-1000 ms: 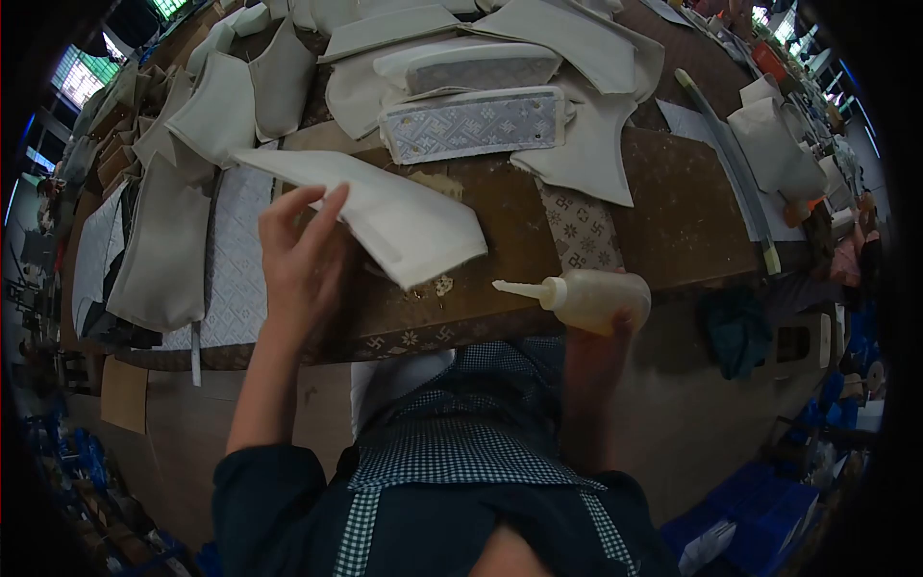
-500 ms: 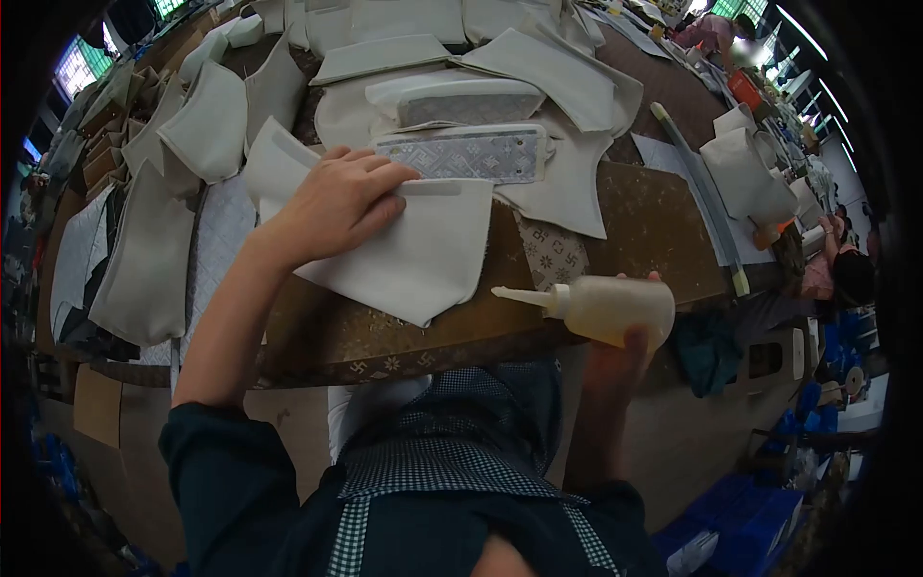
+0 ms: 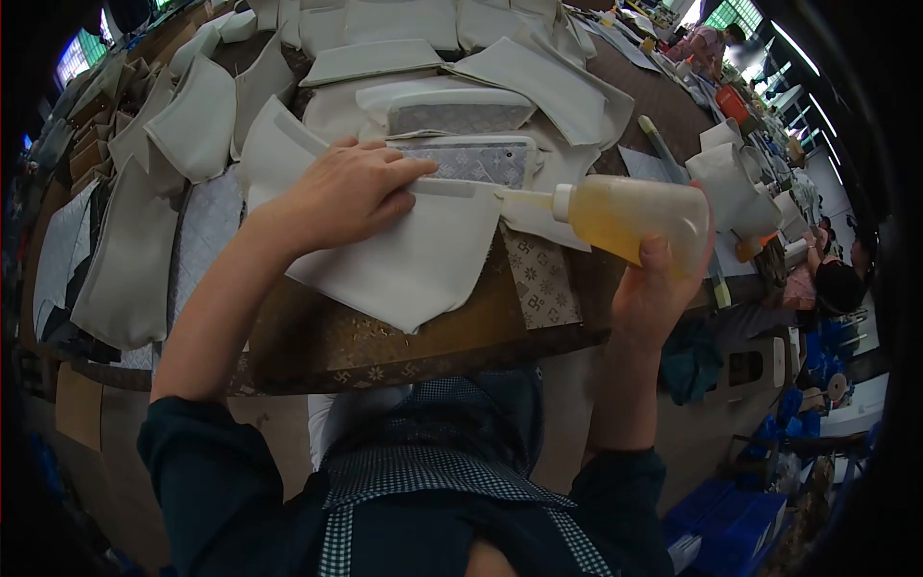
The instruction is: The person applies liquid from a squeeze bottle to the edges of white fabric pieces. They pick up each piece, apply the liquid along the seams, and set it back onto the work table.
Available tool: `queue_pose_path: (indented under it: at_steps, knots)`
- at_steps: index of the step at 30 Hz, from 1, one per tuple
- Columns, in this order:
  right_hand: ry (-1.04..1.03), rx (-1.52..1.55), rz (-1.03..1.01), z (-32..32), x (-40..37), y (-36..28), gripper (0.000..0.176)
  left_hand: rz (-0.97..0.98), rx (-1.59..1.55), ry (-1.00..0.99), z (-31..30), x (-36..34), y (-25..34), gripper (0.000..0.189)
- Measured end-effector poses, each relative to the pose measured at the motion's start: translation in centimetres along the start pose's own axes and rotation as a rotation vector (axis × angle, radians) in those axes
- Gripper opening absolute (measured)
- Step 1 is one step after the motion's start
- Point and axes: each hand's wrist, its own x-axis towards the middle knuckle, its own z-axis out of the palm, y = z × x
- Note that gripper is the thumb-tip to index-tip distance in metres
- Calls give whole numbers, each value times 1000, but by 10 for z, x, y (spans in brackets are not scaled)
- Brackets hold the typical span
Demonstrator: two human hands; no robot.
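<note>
My left hand (image 3: 351, 192) lies with fingers stretched over the upper edge of a white leather-like piece (image 3: 409, 260), holding it down on the table. A grey strip runs along that edge. Just behind it lies a grey patterned panel (image 3: 481, 163) with a white rim. In my right hand (image 3: 659, 288) is a translucent squeeze bottle (image 3: 630, 216) with yellowish liquid, tipped sideways. Its pointed nozzle reaches left to the upper right corner of the white piece, right at the grey strip.
More white pieces (image 3: 538, 82) are spread across the back of the brown table (image 3: 385, 351), with others (image 3: 130, 260) at the left. A long strip (image 3: 663, 144) and white rolled pieces (image 3: 735, 183) lie at the right. Farther off, another person (image 3: 707, 48) leans over a table.
My right hand has raised the squeeze bottle up and right, bringing its nozzle from beside the white piece to its upper right corner. My left hand stays on the piece.
</note>
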Motion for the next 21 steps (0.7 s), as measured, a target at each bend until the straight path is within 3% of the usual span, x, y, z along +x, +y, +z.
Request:
queue_pose_path:
  at_steps: [13,21]
  knots:
    - [-61,-14,89,0,-2,2,75,-14,-3,6,3,-2,-2,38]
    - [-30,-10,10,11,10,-2,75,-3,-2,7,3,-3,-2,38]
